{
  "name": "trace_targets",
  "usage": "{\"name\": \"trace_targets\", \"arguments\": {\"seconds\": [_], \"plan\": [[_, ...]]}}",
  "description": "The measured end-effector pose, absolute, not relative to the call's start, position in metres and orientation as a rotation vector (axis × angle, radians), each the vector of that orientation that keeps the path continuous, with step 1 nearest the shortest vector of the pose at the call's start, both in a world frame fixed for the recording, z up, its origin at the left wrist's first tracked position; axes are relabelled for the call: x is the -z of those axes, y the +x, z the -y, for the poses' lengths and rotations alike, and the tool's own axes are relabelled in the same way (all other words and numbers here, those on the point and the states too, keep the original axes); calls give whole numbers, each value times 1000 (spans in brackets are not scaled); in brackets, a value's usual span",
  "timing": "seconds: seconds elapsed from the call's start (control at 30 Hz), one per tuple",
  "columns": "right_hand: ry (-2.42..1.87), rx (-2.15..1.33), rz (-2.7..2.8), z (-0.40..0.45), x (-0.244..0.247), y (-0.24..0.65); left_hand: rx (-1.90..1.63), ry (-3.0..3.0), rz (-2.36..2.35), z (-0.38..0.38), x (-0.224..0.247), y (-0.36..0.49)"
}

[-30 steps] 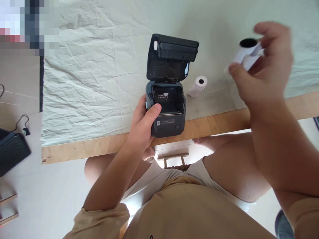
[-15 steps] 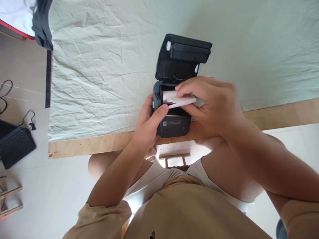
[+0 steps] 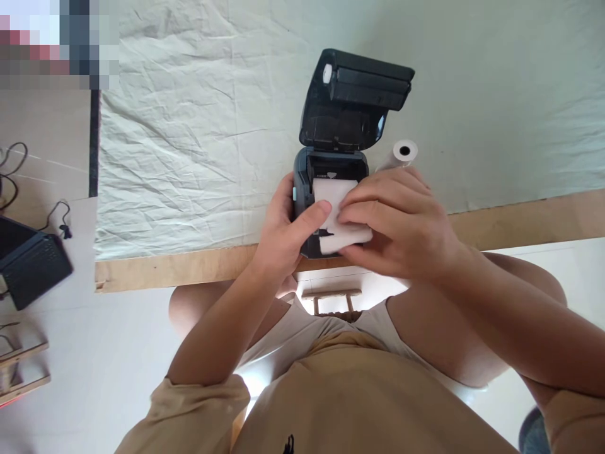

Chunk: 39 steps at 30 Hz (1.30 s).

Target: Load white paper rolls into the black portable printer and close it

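A small black label printer [image 3: 307,157] sits at the front edge of the table with its lid [image 3: 363,94] raised. My left hand [image 3: 283,230] grips the printer's left side, and its thumb presses on a white paper strip [image 3: 331,195]. The strip comes out of the printer's bay and folds over its front. My right hand [image 3: 401,227] has the strip pinched near its loose end, covering the printer's right side. Just beyond my right knuckles lies a white paper roll [image 3: 401,151] with a dark core, partly hidden by the hand.
A pale green cloth [image 3: 189,157] covers the table, wrinkled on the left. Its wooden edge [image 3: 189,272] runs along the front, above my knees. On the floor at left are a black box-like device [image 3: 38,265] with a cable and a wooden frame [image 3: 23,372].
My right hand has moved down toward me, drawing the paper strip out over the printer's front. The paper roll has come into view behind the hand.
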State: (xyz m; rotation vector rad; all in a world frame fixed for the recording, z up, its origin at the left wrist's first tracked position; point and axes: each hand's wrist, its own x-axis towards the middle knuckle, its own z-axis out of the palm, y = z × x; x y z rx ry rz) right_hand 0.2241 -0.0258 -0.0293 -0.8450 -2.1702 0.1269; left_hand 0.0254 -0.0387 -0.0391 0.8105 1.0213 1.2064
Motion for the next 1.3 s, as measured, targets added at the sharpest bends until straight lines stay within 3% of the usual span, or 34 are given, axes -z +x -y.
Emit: {"name": "trace_targets", "arguments": {"seconds": [0.1, 0.3, 0.5, 0.8, 1.3], "plan": [[-759, -149, 2079, 24, 23, 232, -1158, 807, -1083, 39, 36, 24], [-1164, -243, 1933, 9, -1, 240, -1177, 842, -1096, 39, 36, 26], [-1062, -388, 1822, 18, -1, 245, -1200, 913, -1137, 41, 42, 22], [-1257, -1170, 1852, 9, 27, 247, -1188, 904, -1072, 41, 39, 25], [-1344, -1256, 1879, 3, 29, 245, -1262, 701, -966, 30, 44, 35]]}}
